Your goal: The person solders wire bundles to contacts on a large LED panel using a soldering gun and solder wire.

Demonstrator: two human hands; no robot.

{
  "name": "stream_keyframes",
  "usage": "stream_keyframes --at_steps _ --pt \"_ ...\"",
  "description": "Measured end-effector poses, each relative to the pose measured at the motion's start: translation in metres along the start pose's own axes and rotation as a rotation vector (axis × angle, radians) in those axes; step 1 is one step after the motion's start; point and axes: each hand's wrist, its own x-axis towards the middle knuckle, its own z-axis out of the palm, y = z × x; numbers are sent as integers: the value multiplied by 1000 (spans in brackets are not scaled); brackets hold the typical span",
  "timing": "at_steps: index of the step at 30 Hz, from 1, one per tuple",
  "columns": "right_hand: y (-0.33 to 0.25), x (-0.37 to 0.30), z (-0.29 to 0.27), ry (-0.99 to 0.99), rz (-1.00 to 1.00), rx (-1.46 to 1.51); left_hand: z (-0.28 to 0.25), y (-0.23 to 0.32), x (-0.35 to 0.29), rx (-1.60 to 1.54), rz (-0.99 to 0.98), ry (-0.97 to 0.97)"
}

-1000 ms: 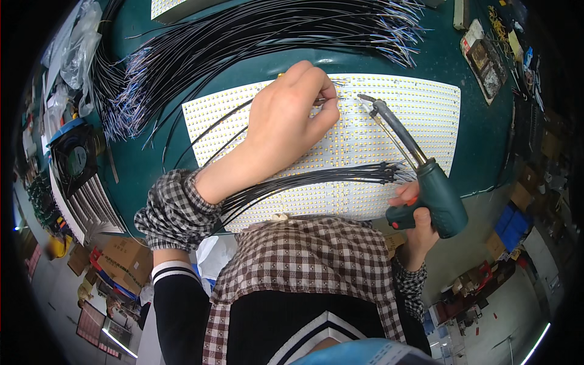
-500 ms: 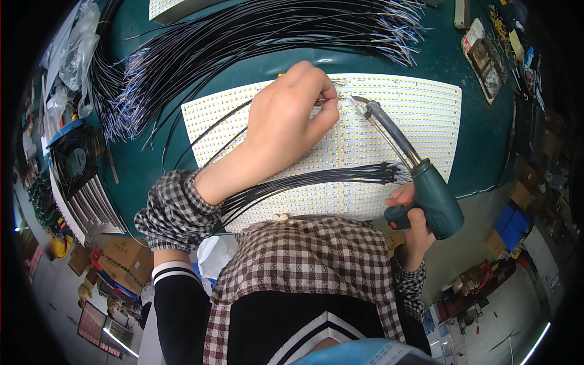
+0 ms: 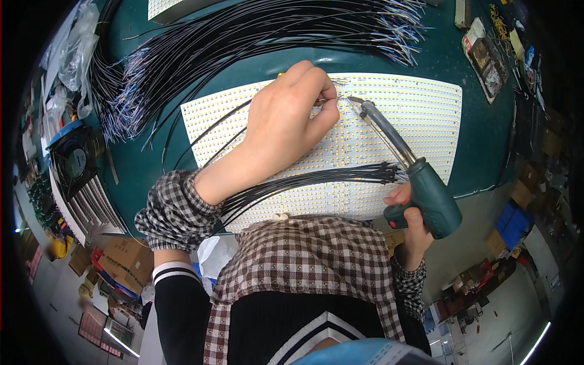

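Note:
A white LED panel (image 3: 420, 115) dotted with rows of small yellowish squares lies in front of me. My left hand (image 3: 291, 115) rests over its upper middle, thumb and forefinger pinched on a black cable (image 3: 226, 115) whose thin wire ends reach the panel. My right hand (image 3: 413, 222) grips the green handle of a soldering gun (image 3: 433, 198). Its tip points up and left and sits at the wire ends, just right of my left fingertips; whether it touches is too small to tell. A bundle of black cables (image 3: 316, 178) lies across the panel's lower part.
A thick bundle of black cables with bare coloured ends (image 3: 261, 30) spans the far side of the green table (image 3: 480, 137). A black fan (image 3: 76, 158) stands at the left. A worn soldering tray (image 3: 485, 61) lies at the far right, beside assorted tools.
The soldering gun has shifted slightly left, its tip moving closer to my left fingertips. My left hand keeps its place.

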Motion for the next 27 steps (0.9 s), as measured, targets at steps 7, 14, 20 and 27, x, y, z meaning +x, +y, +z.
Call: stream_keyframes --at_steps 7,14,20,27 --pt "0 0 1 14 13 1 0 0 0 -4 2 -6" --pt "2 1 -1 -16 -24 82 -1 0 0 4 -3 -17" --pt "6 -1 -7 -72 -44 117 -1 1 0 9 -2 -11" --pt "3 0 1 8 -11 16 -1 0 1 5 -4 -12"
